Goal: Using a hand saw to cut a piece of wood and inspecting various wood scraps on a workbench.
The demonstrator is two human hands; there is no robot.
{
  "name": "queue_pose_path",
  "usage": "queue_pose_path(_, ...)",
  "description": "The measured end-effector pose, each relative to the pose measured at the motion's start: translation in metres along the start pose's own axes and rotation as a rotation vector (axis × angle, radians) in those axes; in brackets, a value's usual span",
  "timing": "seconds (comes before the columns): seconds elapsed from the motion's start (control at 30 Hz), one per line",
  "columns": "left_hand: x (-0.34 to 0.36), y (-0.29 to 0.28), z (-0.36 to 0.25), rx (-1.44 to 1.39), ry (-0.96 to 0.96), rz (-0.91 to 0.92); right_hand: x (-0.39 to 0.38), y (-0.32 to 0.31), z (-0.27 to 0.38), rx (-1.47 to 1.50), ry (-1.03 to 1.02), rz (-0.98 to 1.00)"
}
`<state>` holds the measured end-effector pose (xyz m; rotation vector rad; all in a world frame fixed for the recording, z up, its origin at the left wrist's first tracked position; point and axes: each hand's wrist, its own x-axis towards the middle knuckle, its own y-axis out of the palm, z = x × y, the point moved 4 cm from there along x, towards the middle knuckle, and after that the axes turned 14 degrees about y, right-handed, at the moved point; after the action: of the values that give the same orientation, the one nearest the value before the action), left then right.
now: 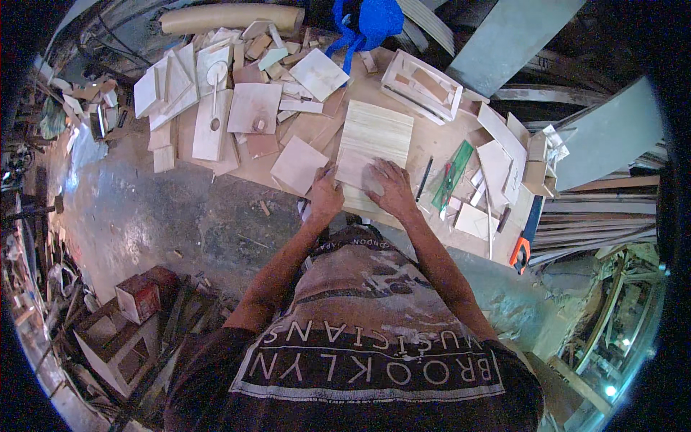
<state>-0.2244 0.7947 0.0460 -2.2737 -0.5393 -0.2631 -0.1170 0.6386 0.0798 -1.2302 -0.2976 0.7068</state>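
Observation:
A pale, square-cornered wooden board [378,126] lies at the table's near edge, right in front of me. A smaller light wood piece [353,167] appears to rest on its lower half. My left hand [326,194] is closed at the left edge of this smaller piece, its fingertips partly hidden. Across from it, my right hand [389,189] lies with bent, spread fingers on the right part of the wood. A black pen or pencil [425,178] and a green ruler [453,175] with a red tool on it are to the right of my right hand.
Left on the table [252,164] is a heap of wood offcuts [255,108]. A shallow wooden box [421,86] stands at the back right, near a blue bag [371,20]. An orange-handled saw [520,253] sits at the right edge. Wooden boxes [119,331] stand on the floor, lower left.

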Motion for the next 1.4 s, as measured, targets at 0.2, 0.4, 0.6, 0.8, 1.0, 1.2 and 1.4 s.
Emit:
queue_pose_path(0.2, 0.003, 0.001, 0.001, -0.049, -0.109, 0.051, 0.002, -0.002, 0.006, -0.031, -0.024, 0.013)
queue_pose_path(0.4, 0.008, -0.003, 0.000, -0.002, -0.052, 0.005, 0.000, 0.004, 0.004, -0.102, -0.042, -0.045)
queue_pose_path(0.6, 0.018, -0.006, -0.005, -0.022, -0.211, -0.002, 0.000, 0.006, 0.000, -0.088, -0.050, -0.015)
queue_pose_path(0.8, 0.021, 0.004, 0.004, -0.043, -0.221, 0.155, -0.001, 0.008, -0.003, -0.132, -0.043, -0.034)
queue_pose_path(1.0, 0.022, 0.006, 0.031, -0.089, -0.178, 0.185, 0.001, -0.003, 0.004, -0.080, -0.123, -0.084)
queue_pose_path(1.2, 0.039, -0.023, 0.016, -0.872, -0.547, 0.272, -0.007, -0.036, 0.025, -0.148, -0.307, -0.187)
queue_pose_path(1.4, 0.037, -0.027, 0.010, -1.081, -0.663, 0.234, -0.014, -0.060, 0.025, -0.142, -0.276, -0.172)
